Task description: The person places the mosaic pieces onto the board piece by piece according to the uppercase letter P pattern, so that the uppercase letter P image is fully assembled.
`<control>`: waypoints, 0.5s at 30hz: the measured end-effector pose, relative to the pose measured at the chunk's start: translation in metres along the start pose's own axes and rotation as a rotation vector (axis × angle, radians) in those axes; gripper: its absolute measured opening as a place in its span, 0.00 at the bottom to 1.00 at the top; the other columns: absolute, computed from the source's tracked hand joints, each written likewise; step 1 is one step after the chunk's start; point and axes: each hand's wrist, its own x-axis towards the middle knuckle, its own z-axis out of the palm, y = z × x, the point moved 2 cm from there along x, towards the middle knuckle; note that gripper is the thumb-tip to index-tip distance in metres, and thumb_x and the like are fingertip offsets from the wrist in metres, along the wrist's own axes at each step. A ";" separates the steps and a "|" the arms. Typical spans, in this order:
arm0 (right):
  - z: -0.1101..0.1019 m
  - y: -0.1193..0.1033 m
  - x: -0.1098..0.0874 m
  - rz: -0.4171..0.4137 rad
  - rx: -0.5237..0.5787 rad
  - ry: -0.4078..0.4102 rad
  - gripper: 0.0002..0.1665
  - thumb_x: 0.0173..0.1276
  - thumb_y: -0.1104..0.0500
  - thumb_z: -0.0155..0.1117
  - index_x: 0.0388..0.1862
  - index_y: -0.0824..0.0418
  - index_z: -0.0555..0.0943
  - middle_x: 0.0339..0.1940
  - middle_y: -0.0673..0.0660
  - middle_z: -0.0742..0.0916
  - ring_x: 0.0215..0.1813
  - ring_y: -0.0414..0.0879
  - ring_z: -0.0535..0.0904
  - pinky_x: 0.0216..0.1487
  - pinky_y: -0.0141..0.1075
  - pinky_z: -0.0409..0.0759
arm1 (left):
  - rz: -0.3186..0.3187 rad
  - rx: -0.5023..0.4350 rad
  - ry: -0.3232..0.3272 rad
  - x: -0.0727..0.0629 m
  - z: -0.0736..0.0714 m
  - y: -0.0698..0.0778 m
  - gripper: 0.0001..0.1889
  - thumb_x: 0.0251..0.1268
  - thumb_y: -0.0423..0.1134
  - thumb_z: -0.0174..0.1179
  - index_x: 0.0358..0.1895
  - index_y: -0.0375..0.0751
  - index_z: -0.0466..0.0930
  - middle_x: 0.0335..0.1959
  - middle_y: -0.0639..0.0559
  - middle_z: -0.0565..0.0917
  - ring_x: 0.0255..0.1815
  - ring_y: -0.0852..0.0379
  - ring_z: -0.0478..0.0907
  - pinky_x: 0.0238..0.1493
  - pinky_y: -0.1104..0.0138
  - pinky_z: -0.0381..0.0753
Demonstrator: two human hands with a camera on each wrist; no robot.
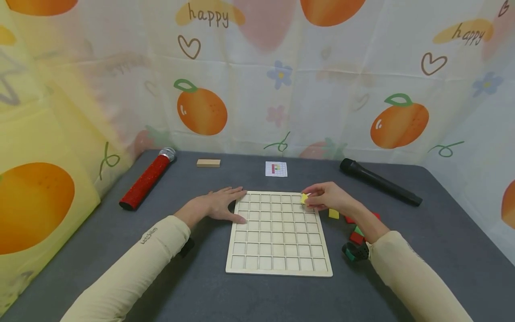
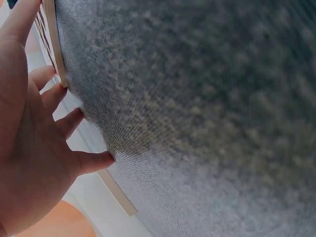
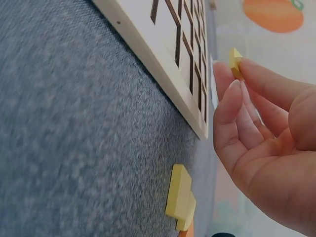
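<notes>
one yellow tile (image 1: 303,197), pinched by the right hand (image 1: 327,195) right of frame centre, seems mid-placement at the grid board (image 1: 278,249), the left hand (image 1: 220,204) spread at its left edge; next, likely, align and release.

Card (image 1: 276,169) behind the grid board (image 1: 277,237) (block (image 1: 208,163) to its left).

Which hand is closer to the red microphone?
Left. The left hand is to the right of the red microphone; the right hand is farther right, across the board.
</notes>
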 end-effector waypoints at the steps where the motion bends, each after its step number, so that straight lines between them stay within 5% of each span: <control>1: 0.001 -0.001 0.001 0.003 0.003 -0.006 0.25 0.67 0.62 0.64 0.61 0.70 0.74 0.41 0.59 0.85 0.40 0.49 0.83 0.42 0.39 0.81 | 0.001 0.001 0.002 0.000 0.000 0.000 0.53 0.53 0.71 0.57 0.77 0.51 0.46 0.77 0.50 0.44 0.76 0.43 0.40 0.66 0.38 0.43; 15: 0.018 -0.011 0.016 0.038 -0.056 -0.067 0.21 0.65 0.63 0.65 0.56 0.70 0.77 0.34 0.58 0.86 0.34 0.47 0.84 0.34 0.36 0.80 | 0.007 0.002 -0.003 -0.002 -0.001 0.000 0.53 0.54 0.71 0.57 0.77 0.51 0.45 0.77 0.51 0.44 0.76 0.43 0.39 0.66 0.37 0.43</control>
